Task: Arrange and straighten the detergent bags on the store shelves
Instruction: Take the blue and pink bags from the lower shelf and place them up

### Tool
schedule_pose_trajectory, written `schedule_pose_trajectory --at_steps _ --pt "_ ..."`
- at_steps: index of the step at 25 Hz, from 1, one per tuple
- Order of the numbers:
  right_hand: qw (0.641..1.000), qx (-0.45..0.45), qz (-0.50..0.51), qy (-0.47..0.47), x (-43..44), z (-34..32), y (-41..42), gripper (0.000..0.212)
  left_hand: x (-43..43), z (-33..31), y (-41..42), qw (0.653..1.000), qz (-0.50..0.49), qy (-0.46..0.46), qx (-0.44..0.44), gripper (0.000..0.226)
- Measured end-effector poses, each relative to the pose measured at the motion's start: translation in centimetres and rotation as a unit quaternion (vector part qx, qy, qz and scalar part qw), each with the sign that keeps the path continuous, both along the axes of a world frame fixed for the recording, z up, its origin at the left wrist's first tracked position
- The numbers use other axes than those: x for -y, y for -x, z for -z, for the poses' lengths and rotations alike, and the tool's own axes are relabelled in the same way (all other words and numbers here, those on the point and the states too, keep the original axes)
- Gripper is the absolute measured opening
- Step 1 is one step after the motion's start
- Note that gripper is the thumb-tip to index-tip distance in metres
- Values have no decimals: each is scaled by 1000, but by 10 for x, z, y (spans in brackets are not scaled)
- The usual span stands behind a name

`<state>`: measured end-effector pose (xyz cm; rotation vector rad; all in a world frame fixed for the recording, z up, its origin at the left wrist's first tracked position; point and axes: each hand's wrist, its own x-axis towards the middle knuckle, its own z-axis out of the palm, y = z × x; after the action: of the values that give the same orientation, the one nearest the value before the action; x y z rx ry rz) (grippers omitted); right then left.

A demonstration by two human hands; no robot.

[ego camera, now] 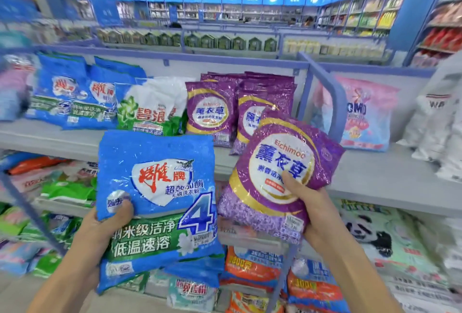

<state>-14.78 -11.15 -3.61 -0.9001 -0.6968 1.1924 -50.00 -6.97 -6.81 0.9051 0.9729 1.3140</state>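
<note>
The left hand (pixel 100 227) grips a blue bag (pixel 157 202) by its lower left edge, thumb pressed on the front, holding it upright before the shelf (pixel 375 177). Just beside it, the right hand (pixel 317 215) clasps a purple bag (pixel 280 170) from below, tilted right, thumb on its label. More purple bags (pixel 212 108) stand on the shelf behind.

Glossy plastic bags, matt shelf

The blue detergent bag (pixel 160 202) and purple detergent bag (pixel 280 177) are shiny, crinkled plastic film with bright glare spots; the purple film looks grainy. The top shelf (pixel 390 177) is smooth, matt pale grey with a painted-looking blue frame.
</note>
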Motion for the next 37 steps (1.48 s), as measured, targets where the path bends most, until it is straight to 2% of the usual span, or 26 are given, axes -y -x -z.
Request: schedule_pose_trajectory --at_steps 1,4,9,11,13,15,17,19,21,22,24,26,29,33,34,36,37 --pt "1000 5 3 -9 -16 -7 3 53 -8 -1 3 1000 -2 -5 7 25" --pt "999 36 -12 -16 -64 -24 26 43 -31 -6 20 1000 3 -21 23 28" --pt "996 84 17 26 -147 -27 60 55 -91 -8 76 1000 -5 -22 22 32" --pt "995 92 -10 25 -182 -33 67 59 -114 -10 101 999 5 -19 25 32" --pt "993 116 -9 24 -217 -46 75 74 -133 -16 122 999 15 -23 22 29" --pt "981 185 39 38 -243 -57 86 86 -148 -19 141 1000 17 -24 10 29" --pt "930 330 154 40 -248 -52 99 80 -161 -21 153 999 34 -28 14 33" --pt "851 468 236 40 -241 -31 114 94 -175 -19 161 999 37 -26 20 39" --pt "785 596 162 50 -233 -4 129 115 -186 -16 164 999 32 -20 28 46" --pt "753 645 115 64 -231 9 135 116 -191 -15 163 999 31 -20 28 48" --pt "707 694 75 110 -234 25 141 102 -200 -11 158 999 34 -21 24 46" --pt "689 705 72 155 -241 30 145 96 -205 -7 150 999 39 -11 30 39" --pt "681 702 60 198 -255 22 151 99 -207 -2 139 998 57 -6 29 38" --pt "687 686 56 232 -252 17 155 98 -202 -7 127 994 104 -28 -4 72" --pt "694 682 64 222 -250 14 158 93 -199 -11 127 994 106 -34 -12 73" --pt "735 650 92 169 -240 4 170 80 -195 -15 126 993 106 -41 -25 69" --pt "784 601 91 125 -233 -1 180 75 -192 -16 128 993 107 -43 -29 67"
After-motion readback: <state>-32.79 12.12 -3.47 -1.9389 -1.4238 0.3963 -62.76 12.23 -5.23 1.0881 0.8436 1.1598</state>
